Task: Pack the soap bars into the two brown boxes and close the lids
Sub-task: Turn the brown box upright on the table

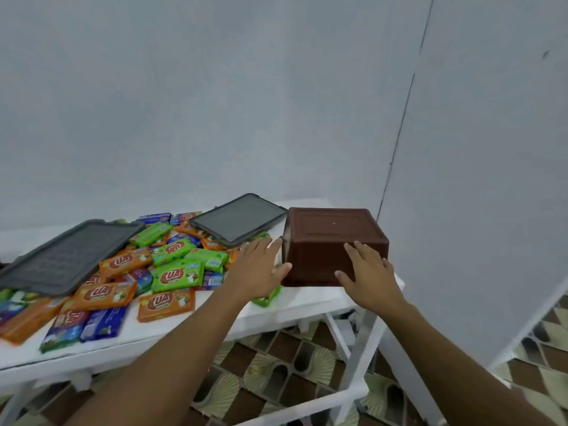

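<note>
Brown box [332, 238] sits at the right end of the white surface [307, 299], solid face up, close to the front edge. Left hand [261, 269]: fingers straight and spread, at the box's left side; can't tell if it's touching. Right hand [368, 272]: fingers spread, flat on the box's near face. Neither hand grips anything. Soap bars [166, 272] in orange, green and blue wrappers are heaped over the left and middle. Left lid [67, 256] and back lid [239, 218], both grey, lie on the heap.

Your left hand [261, 272] and right hand [370, 273] are both out front, arms extended, palms down, fingers straight, slightly spread.
</note>
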Tool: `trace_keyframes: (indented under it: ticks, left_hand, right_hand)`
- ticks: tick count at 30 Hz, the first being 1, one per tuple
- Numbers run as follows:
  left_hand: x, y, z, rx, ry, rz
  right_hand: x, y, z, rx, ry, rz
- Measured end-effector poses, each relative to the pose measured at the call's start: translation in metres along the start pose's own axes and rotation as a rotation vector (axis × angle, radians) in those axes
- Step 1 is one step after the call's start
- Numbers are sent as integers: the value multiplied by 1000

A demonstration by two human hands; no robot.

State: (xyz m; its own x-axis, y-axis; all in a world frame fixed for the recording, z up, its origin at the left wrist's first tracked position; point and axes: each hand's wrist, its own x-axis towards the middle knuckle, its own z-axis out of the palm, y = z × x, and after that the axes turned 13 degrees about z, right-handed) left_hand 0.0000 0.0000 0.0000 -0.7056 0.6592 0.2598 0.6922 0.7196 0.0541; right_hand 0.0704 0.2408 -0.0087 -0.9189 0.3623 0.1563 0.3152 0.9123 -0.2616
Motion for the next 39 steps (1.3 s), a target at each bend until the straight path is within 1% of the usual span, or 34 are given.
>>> trace_keyframes:
  ticks: [1, 3, 4, 6, 9, 11, 12, 14, 17, 19, 22, 23, 25, 28, 30, 31, 33, 36, 39]
  left_hand:
    - [5, -1, 6, -47, -7, -23]
    - [16, -2, 21, -124, -34, -66]
    - [20, -3, 28, -150, -63, -96]
    - [29, -6, 41, -208, -114, -149]
    - [46, -11, 59, -335, -72, -179]
    - [50, -9, 68, -485, 22, -188]
    - [55, -6, 71, -567, 66, -214]
    - [60, -1, 73, -686, 187, -299]
    - [73, -1, 63, -791, 431, -389]
    - [86, -9, 48, -846, 562, -369]
    - [102, -23, 25, -990, 664, -286]
    - [105, -27, 21, -986, 677, -265]
    - [110, -32, 14, -887, 682, -235]
    - [117, -30, 12, -550, 717, -230]
    - [121, -24, 11, -405, 754, -261]
    - [122, -22, 12, -369, 750, -287]
    - [124, -23, 18, -352, 688, -343]
    - [127, -25, 28, -387, 559, -410]
    - [133, -19, 30, -359, 469, -425]
  right_hand:
    - [4, 3, 2, 26, 24, 20]
    - [17, 15, 7, 98, 86, 110]
    - [22, 20, 7, 136, 91, 167]
    - [37, 34, 13, 169, 82, 267]
    - [59, 50, 23, 137, 42, 308]
    - [64, 53, 29, 178, 17, 312]
    - [70, 54, 33, 216, 35, 317]
    - [77, 52, 31, 277, 89, 334]
    - [93, 50, 8, 363, 195, 302]
    - [110, 50, -16, 505, 216, 253]
    - [136, 53, -48, 742, 173, 150]
    - [144, 54, -56, 780, 154, 122]
    - [161, 58, -64, 759, 142, 86]
    - [184, 59, -62, 669, 151, 88]
    - [194, 60, -53, 625, 141, 87]
    - [198, 60, -48, 617, 132, 92]
    - [204, 62, -40, 614, 105, 92]
    - [214, 61, -24, 521, 70, 4]
    - [221, 55, -13, 404, 9, -71]
